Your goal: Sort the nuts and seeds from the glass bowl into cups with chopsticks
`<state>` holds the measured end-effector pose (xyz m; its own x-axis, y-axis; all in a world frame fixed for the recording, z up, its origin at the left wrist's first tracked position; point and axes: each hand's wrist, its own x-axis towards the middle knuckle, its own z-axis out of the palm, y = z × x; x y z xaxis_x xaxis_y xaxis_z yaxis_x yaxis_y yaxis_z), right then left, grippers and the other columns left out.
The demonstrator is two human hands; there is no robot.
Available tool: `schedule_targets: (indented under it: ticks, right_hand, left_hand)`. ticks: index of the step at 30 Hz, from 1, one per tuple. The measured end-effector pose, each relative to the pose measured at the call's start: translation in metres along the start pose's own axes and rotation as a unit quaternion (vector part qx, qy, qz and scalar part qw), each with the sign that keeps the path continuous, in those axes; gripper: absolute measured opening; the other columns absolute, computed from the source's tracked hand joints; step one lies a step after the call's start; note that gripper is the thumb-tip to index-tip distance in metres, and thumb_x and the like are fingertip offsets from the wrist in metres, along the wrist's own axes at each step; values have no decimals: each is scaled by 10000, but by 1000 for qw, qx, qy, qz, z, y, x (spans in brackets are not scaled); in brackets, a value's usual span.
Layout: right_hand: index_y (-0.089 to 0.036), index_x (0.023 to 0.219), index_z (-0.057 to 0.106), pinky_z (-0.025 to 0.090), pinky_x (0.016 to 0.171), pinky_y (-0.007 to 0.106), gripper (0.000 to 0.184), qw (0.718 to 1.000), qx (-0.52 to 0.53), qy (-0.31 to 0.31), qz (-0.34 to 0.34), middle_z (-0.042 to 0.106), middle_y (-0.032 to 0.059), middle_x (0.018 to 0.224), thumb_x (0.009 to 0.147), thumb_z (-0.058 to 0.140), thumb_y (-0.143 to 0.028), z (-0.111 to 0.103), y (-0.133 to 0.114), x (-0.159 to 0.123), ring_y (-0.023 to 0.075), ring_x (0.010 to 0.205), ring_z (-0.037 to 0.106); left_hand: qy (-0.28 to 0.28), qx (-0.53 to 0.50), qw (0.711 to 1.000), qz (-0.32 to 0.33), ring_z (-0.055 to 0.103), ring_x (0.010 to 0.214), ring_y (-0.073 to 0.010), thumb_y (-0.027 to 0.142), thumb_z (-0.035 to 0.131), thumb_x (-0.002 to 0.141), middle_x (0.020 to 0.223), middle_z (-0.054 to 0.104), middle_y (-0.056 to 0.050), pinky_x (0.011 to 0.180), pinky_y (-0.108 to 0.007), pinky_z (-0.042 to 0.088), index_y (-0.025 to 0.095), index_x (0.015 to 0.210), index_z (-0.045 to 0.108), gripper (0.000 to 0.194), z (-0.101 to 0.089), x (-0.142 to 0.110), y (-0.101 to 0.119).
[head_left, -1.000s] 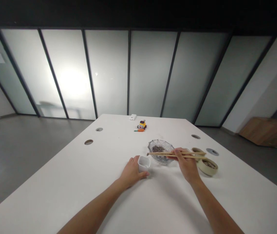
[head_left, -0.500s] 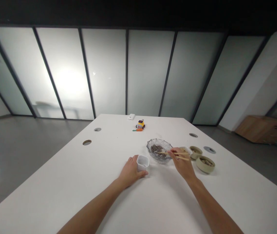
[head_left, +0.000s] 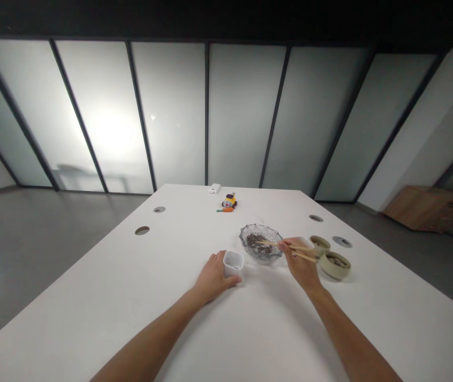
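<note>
My left hand (head_left: 215, 278) is closed around the side of a small white square cup (head_left: 233, 268) standing on the table. In my right hand (head_left: 298, 261) is a pair of wooden chopsticks (head_left: 305, 256). Their tips reach over a clear glass bowl (head_left: 276, 253) holding small dark, seed-like pieces (head_left: 255, 241). Whether the tips grip a piece is too small to tell. Partly hidden behind my right hand is a white container (head_left: 305, 242).
Two olive-green round bowls (head_left: 335, 271) stand right of my right hand; the nearer holds thin pieces. Farther back on the white table (head_left: 178, 233) are a yellow toy vehicle (head_left: 230, 200), a toy carrot (head_left: 226, 210) and a white box (head_left: 214, 188). Round holes (head_left: 142, 231) pierce the tabletop.
My right hand has shifted slightly right with the chopsticks, whose tips sit a little higher over the glass bowl. My left hand stays on the white cup.
</note>
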<state>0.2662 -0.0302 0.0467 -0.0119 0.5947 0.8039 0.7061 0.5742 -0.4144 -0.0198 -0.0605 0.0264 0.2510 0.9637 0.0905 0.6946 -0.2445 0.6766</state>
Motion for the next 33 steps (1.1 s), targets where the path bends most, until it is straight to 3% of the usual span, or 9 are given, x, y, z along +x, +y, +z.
schedule_targets:
  ticks: [9,17,26,33]
  right_hand:
    - [-243,849,709,528,741,360,464,998,22,-60,13,725,51,814,1059,458,-571,7,0,-6,226,771,664]
    - [-250,838,705,545,767,395,489,999,20,-17,35,719,62,806,1045,449,-611,5,0,-4,245,789,662]
    - [-232,869,744,571,770,387,453,992,95,-73,48,735,65,851,1016,533,-605,12,-2,-10,235,802,681]
    - [-233,870,755,593,805,402,460,990,101,-76,55,757,75,871,1000,553,-626,12,-2,-10,240,822,708]
  left_hand:
    - [3,1,1000,10,579,1200,-304,378,796,798,1256,667,-93,993,-377,448,212,1252,571,533,-1,0,1]
    - [-1,-2,1000,4,581,1199,-307,377,800,792,1257,666,-93,990,-378,450,213,1248,573,535,-1,0,0]
    - [-1,-6,1000,-2,573,1207,-302,363,796,795,1263,664,-99,1003,-370,439,207,1264,570,543,-2,-1,4]
    - [-5,0,1000,-4,567,1219,-300,363,797,793,1272,658,-100,1005,-360,437,205,1256,570,539,-3,-1,6]
